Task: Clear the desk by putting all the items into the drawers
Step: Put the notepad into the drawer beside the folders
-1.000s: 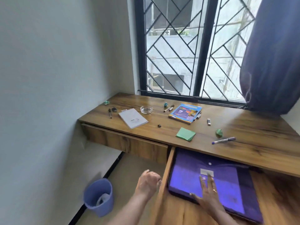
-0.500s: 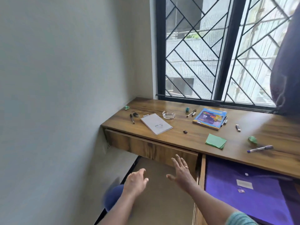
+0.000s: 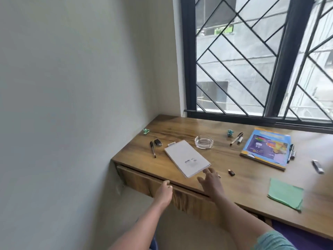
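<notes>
Head view: left hand (image 3: 164, 191) gripped the drawer (image 3: 140, 181) top.
Right hand (image 3: 211, 183), fingers wide, hovered by the notepad (image 3: 187, 158) at 11 o'clock; drawer likely needed pulling out.

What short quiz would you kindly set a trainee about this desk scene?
1. True or false: the black pen lies left of the white rectangular notepad.
2. Which lies nearer the front edge of the wooden desk: the green paper square or the clear glass ashtray?
3. The open right hand is closest to which item? A. the notepad; B. the ashtray; C. the green paper square.

Key: 1 true; 2 the green paper square; 3 A.
</notes>
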